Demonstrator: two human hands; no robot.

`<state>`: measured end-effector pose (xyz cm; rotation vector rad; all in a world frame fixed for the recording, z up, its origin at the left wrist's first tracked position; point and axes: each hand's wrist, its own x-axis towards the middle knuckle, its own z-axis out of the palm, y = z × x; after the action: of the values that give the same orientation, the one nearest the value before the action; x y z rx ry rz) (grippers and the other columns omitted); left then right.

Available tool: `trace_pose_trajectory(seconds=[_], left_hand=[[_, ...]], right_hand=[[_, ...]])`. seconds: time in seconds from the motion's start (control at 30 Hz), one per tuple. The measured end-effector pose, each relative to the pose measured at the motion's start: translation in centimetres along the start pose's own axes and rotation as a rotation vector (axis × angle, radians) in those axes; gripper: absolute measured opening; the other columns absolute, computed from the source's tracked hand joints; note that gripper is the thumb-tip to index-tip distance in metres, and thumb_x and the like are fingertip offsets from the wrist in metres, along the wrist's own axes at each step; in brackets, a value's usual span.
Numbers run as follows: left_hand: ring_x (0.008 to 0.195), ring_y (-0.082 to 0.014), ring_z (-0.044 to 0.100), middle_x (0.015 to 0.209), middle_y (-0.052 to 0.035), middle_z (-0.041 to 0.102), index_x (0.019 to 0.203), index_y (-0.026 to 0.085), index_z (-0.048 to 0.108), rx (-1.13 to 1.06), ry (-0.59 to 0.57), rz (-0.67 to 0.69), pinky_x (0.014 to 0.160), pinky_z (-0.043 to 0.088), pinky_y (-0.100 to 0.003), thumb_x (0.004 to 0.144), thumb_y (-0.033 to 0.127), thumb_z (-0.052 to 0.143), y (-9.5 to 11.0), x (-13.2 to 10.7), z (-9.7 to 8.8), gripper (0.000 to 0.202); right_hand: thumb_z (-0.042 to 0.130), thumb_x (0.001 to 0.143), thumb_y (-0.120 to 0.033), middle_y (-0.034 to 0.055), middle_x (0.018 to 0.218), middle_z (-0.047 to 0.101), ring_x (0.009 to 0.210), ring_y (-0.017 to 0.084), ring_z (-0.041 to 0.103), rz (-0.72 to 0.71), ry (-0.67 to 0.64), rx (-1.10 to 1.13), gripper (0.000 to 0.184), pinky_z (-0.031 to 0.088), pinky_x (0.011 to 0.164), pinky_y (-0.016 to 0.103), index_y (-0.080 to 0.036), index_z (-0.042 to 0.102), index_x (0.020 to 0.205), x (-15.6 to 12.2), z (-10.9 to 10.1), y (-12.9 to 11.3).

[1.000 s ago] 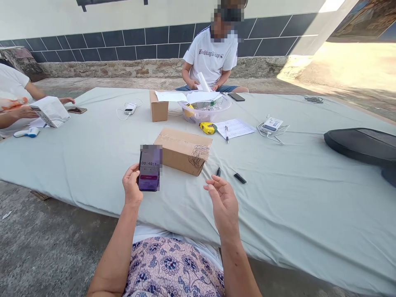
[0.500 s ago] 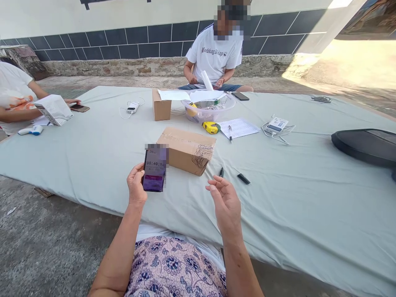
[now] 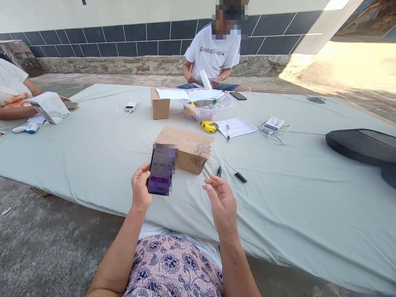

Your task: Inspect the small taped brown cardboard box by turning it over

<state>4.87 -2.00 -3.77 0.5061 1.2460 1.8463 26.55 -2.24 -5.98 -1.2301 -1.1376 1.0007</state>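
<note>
My left hand [image 3: 141,185] grips a smartphone [image 3: 160,171] by its left edge, screen facing me, with a running timer on a purple display. My right hand [image 3: 222,200] hovers over the near side of the table, fingers apart and slightly curled, holding nothing. Just beyond its fingertips lies a black marker [image 3: 219,171], partly hidden by the hand, and to the right is its black cap [image 3: 240,177]. Behind the phone sits a closed cardboard box [image 3: 185,144] with black scribbles on its right end; the phone covers the box's near left corner.
On the cloth-covered table [image 3: 297,214] stand a plastic basin [image 3: 227,103], a smaller box [image 3: 160,108], a yellow tape measure [image 3: 209,126], a paper with a pen [image 3: 228,133], power banks with cables and a black bag [image 3: 361,144]. One person [image 3: 213,53] sits opposite, another [image 3: 14,95] at left.
My left hand has brought the phone slightly to the right, nearer my right hand, and its timer has advanced. The person opposite has shifted the things in their hands.
</note>
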Motion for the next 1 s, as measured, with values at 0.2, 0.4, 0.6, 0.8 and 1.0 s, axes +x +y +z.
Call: trace_pose_trajectory(seconds=[0.2,0.4,0.6,0.8,1.0], left_hand=[[0.07,-0.0198,0.068,0.081,-0.0051,0.077,0.086,0.018,0.078,-0.007,-0.097,-0.055,0.057,0.049,-0.027,0.059,0.031,0.07,0.5,-2.6,1.7,0.031],[0.072,-0.0193,0.07,0.079,-0.0033,0.076,0.084,0.019,0.079,-0.036,-0.146,-0.074,0.06,0.05,-0.025,0.06,0.03,0.072,1.4,-5.0,3.1,0.027],[0.076,-0.0198,0.069,0.081,-0.0034,0.076,0.084,0.02,0.078,-0.023,-0.12,-0.084,0.064,0.052,-0.027,0.06,0.031,0.073,1.6,-6.1,3.6,0.027],[0.076,-0.0212,0.069,0.081,-0.0038,0.076,0.084,0.02,0.077,-0.021,-0.127,-0.111,0.064,0.052,-0.029,0.058,0.031,0.074,1.5,-6.5,3.8,0.028],[0.076,-0.0224,0.07,0.081,-0.0039,0.075,0.085,0.02,0.076,-0.001,-0.156,-0.111,0.063,0.052,-0.029,0.061,0.032,0.073,1.5,-6.4,3.7,0.028]], right_hand=[[0.065,0.092,-0.047,0.0078,0.108,0.072,0.097,0.022,0.07,-0.073,-0.026,0.01,0.037,0.056,0.096,0.046,-0.024,0.063,0.122,-0.5,-0.2,-0.6],[0.063,0.095,-0.047,0.0072,0.104,0.073,0.098,0.022,0.071,-0.156,-0.046,0.069,0.033,0.06,0.091,0.043,-0.025,0.065,0.121,-1.4,-0.2,-2.3],[0.059,0.099,-0.048,0.0055,0.099,0.074,0.087,0.019,0.072,-0.168,-0.133,0.145,0.035,0.06,0.085,0.04,-0.025,0.06,0.126,-2.1,0.4,-2.8],[0.057,0.1,-0.052,0.003,0.089,0.073,0.081,0.018,0.069,-0.161,-0.165,0.185,0.04,0.059,0.08,0.037,-0.024,0.059,0.128,-2.3,0.8,-2.7],[0.056,0.101,-0.053,0.0026,0.087,0.072,0.08,0.019,0.069,-0.161,-0.166,0.191,0.04,0.059,0.079,0.037,-0.024,0.059,0.128,-2.5,0.7,-3.1]])
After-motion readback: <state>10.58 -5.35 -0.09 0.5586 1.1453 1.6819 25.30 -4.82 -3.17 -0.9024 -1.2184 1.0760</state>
